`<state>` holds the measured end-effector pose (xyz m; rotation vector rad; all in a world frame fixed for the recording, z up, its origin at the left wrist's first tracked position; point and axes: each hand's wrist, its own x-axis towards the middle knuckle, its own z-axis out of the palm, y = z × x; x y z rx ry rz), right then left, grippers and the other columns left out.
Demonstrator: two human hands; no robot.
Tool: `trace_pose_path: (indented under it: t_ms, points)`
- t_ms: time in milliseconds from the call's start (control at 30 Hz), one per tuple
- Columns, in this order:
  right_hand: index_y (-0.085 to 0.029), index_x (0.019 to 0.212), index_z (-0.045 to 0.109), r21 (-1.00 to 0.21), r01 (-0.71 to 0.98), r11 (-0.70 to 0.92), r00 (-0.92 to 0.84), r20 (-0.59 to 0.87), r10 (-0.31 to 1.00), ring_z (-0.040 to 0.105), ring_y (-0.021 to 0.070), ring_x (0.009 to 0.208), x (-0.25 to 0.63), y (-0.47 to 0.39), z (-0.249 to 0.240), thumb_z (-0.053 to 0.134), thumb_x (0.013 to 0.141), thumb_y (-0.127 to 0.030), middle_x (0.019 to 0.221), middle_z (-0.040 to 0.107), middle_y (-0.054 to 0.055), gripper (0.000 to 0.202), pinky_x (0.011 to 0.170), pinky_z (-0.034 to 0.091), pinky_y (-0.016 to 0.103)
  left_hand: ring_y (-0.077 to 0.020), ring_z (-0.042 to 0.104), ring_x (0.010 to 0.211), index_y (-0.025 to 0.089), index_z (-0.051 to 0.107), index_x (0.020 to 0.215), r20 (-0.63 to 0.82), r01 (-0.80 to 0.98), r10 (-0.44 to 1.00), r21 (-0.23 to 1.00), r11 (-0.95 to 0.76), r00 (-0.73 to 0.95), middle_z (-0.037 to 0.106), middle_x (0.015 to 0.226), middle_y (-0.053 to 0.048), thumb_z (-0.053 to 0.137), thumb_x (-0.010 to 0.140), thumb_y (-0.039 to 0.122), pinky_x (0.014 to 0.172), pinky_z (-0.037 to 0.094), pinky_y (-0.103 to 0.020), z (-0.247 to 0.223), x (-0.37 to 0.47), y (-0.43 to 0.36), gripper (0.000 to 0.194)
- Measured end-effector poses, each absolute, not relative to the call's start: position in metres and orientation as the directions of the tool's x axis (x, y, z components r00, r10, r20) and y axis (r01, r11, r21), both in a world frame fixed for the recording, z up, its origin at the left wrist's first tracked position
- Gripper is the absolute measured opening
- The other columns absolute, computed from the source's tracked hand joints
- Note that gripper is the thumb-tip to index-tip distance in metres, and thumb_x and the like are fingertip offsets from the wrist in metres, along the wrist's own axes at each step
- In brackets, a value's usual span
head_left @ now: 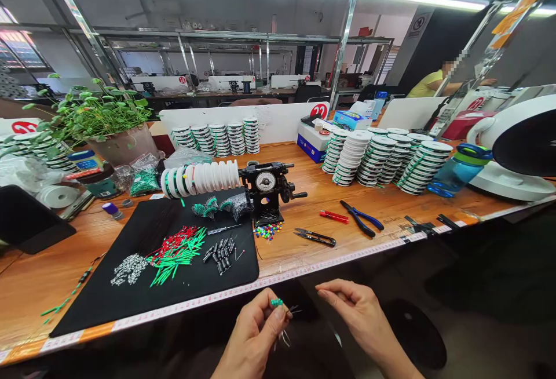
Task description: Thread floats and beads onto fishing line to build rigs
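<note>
Fingertips of the left hand (pixel 256 332) pinch a small green piece (pixel 277 302), with thin wire strands (pixel 284 337) trailing below the grip; the hand hangs in front of the bench edge, below the table surface. Just beside it, the right hand (pixel 351 309) is loosely curled, thumb and forefinger drawn together near those strands; whether it grips anything I cannot tell.

Above the hands a measuring tape strip (pixel 304 268) runs along the wooden workbench (pixel 391 217) edge. On the black mat (pixel 143 286) lie a heap of green tubes (pixel 180 257), red ones (pixel 176 239) touching them, a white pile (pixel 129 269) to the left and dark pieces (pixel 220 251) to the right. Behind the mat stands a hand-crank winder (pixel 267 190) with a dial, a row of white spools (pixel 202 179) on its shaft. Coloured beads (pixel 268 231) sit at its base. Right of it lie black snips (pixel 316 237), a red tool (pixel 334 216) and blue-handled pliers (pixel 361 219). Stacks of wound spools (pixel 382 161) stand farther back, near a blue bottle (pixel 458 170). A potted plant (pixel 102 118) stands at the left. A person in a yellow shirt (pixel 428 84) sits far behind.
</note>
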<state>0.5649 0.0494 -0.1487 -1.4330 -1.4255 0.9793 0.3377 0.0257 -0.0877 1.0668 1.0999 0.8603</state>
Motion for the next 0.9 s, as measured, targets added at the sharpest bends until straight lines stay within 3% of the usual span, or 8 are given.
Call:
trace_pose_path:
  t_ms: [167, 233, 300, 433, 567, 767, 900]
  points:
    - [-0.022, 0.083, 0.077, -0.903, 0.424, 0.07, 0.155, 0.149, 0.977, 0.052, 0.0206, 0.063, 0.583, 0.049, -0.144, 0.067, 0.088, -0.053, 0.061, 0.06, 0.002, 0.033, 0.064, 0.043, 0.032, -0.0159, 0.047, 0.072, 0.018, 0.062, 0.078, -0.239, 0.023, 0.966, 0.971, 0.237, 0.097, 0.057, 0.076, -0.001, 0.067, 0.081, 0.066, 0.069, 0.039, -0.024, -0.081, 0.324, 0.029, 0.048]
    - [-0.022, 0.081, 0.071, -0.908, 0.394, 0.14, 0.066, 0.18, 0.981, 0.059, 0.0231, 0.079, 0.58, 0.044, -0.131, 0.064, 0.092, -0.047, 0.08, 0.065, 0.005, 0.028, 0.076, 0.046, 0.033, -0.0177, 0.05, 0.074, 0.018, 0.062, 0.073, -0.205, 0.132, 0.971, 0.973, 0.189, 0.119, 0.059, 0.074, -0.002, 0.064, 0.084, 0.062, 0.073, 0.04, -0.026, -0.078, 0.322, 0.03, 0.046]
    - [-0.022, 0.084, 0.066, -0.953, 0.271, 0.138, -0.042, 0.132, 0.99, 0.059, 0.022, 0.084, 0.571, 0.039, -0.117, 0.06, 0.095, -0.047, 0.093, 0.065, 0.006, 0.028, 0.075, 0.047, 0.031, -0.0186, 0.051, 0.071, 0.018, 0.061, 0.07, -0.188, 0.202, 0.971, 0.967, 0.156, 0.149, 0.059, 0.07, -0.003, 0.063, 0.084, 0.061, 0.071, 0.04, -0.027, -0.078, 0.324, 0.03, 0.046]
    - [-0.019, 0.082, 0.062, -0.999, 0.033, -0.037, -0.191, -0.043, 0.981, 0.047, 0.0152, 0.067, 0.547, 0.037, -0.107, 0.062, 0.091, -0.054, 0.074, 0.054, 0.0, 0.037, 0.061, 0.039, 0.026, -0.0183, 0.05, 0.068, 0.017, 0.061, 0.068, -0.192, 0.244, 0.965, 0.959, 0.145, 0.179, 0.058, 0.068, -0.003, 0.062, 0.085, 0.056, 0.067, 0.04, -0.027, -0.082, 0.33, 0.028, 0.042]
    - [-0.017, 0.082, 0.062, -0.988, -0.035, -0.153, -0.272, -0.137, 0.952, 0.022, 0.0104, 0.055, 0.531, 0.041, -0.109, 0.067, 0.087, -0.058, 0.059, 0.031, -0.008, 0.042, 0.051, 0.02, 0.025, -0.018, 0.051, 0.067, 0.017, 0.062, 0.069, -0.18, 0.222, 0.964, 0.966, 0.136, 0.196, 0.06, 0.067, -0.003, 0.06, 0.087, 0.052, 0.066, 0.041, -0.026, -0.091, 0.332, 0.025, 0.039]
    - [-0.018, 0.081, 0.058, -0.985, -0.088, -0.148, -0.332, -0.111, 0.937, 0.039, 0.0126, 0.063, 0.522, 0.039, -0.1, 0.065, 0.087, -0.062, 0.07, 0.048, -0.003, 0.045, 0.059, 0.033, 0.025, -0.0168, 0.047, 0.064, 0.018, 0.058, 0.067, -0.19, 0.224, 0.96, 0.964, 0.143, 0.206, 0.055, 0.064, -0.001, 0.06, 0.084, 0.049, 0.062, 0.039, -0.025, -0.089, 0.336, 0.023, 0.035]
    - [-0.017, 0.083, 0.064, -0.991, -0.014, -0.134, -0.314, -0.123, 0.941, 0.026, 0.011, 0.058, 0.521, 0.036, -0.107, 0.065, 0.089, -0.059, 0.061, 0.033, -0.007, 0.043, 0.053, 0.022, 0.025, -0.0174, 0.045, 0.065, 0.018, 0.056, 0.067, -0.229, 0.253, 0.947, 0.952, 0.17, 0.225, 0.052, 0.065, -0.002, 0.058, 0.081, 0.05, 0.063, 0.037, -0.027, -0.079, 0.34, 0.024, 0.035]
